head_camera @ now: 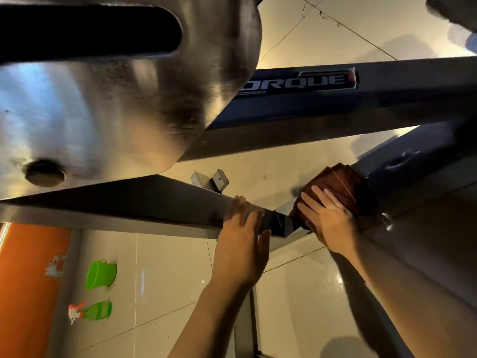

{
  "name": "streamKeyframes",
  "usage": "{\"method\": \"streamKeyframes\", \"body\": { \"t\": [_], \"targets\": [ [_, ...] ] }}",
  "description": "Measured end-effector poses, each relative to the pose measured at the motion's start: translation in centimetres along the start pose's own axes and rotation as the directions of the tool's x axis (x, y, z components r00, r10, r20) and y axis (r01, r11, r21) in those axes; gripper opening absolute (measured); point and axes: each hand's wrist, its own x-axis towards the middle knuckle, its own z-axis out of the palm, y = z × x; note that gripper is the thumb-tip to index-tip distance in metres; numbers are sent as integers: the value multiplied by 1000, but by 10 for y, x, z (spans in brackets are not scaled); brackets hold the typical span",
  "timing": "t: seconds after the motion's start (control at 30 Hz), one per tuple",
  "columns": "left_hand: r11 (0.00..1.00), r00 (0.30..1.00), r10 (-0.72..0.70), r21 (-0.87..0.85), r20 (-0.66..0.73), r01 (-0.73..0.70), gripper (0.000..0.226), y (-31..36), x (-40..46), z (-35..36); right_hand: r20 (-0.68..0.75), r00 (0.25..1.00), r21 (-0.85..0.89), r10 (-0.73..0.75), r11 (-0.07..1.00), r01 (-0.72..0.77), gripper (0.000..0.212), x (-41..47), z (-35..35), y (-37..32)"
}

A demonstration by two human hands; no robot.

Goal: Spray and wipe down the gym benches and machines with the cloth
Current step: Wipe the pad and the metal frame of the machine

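Note:
A dark steel machine frame fills the view, with one beam running left to right and another rising to the upper right. My right hand presses a folded brown cloth flat against the joint where the beams meet, fingers straight. My left hand grips the edge of the beam just left of the joint, thumb on the near side. A green spray bottle with a red and white trigger lies on the tiled floor at lower left, far from both hands.
A large brushed-metal plate with a slot hangs close overhead at upper left. A beam labelled TORQUE crosses behind. A green plastic cup lies on the floor beside an orange panel. Glossy cream tiles lie below.

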Motion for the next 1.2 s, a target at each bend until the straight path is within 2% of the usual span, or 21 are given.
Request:
{"method": "streamKeyframes", "body": {
  "t": [0.07,0.13,0.2,0.3,0.33,0.43,0.53,0.7,0.8,0.9,0.97,1.1,1.2],
  "targets": [
    [983,994,111,147,-1,-110,37,-6,-7,3,-116,989,-173,-90,982,69,53,1,10,13],
    [945,976,206,274,-71,-180,30,-12,-11,5,-161,981,-276,-111,959,63,59,1,11,16],
    [922,959,251,335,-128,-197,28,-14,-14,-1,-280,951,-239,-133,969,66,66,4,-1,16],
    [900,948,247,410,-200,-148,30,-12,-23,-14,-266,963,-243,44,964,-111,55,1,-39,41],
    [894,950,229,432,-210,-120,32,-11,-27,-19,-317,946,-247,74,956,-158,53,-1,-48,57],
    [874,951,167,486,-259,-21,33,-14,-32,-28,-421,890,-227,176,929,-292,63,-6,-75,104],
    [868,952,108,494,-288,51,43,-23,-32,-33,-463,855,-154,234,929,-337,69,-7,-84,113],
    [839,951,157,544,-268,15,57,-32,-26,-29,-476,841,-66,256,943,-325,62,-10,-61,65],
    [823,943,138,565,-303,61,64,-36,-20,-26,-453,881,-91,135,976,-196,52,-9,-28,32],
    [808,945,103,580,-312,103,67,-39,-17,-23,-288,957,-175,-20,984,-32,65,-19,4,2],
    [791,947,92,600,-309,119,65,-41,-16,-21,-202,976,-248,-77,968,25,64,-27,8,-1],
    [763,953,61,630,-296,147,62,-40,-17,-20,-188,982,-225,-18,974,-25,53,-21,-23,32],
    [774,948,56,613,-315,158,64,-36,-17,-21,-333,941,-208,58,969,-133,47,-22,-58,78]
  ]
}}
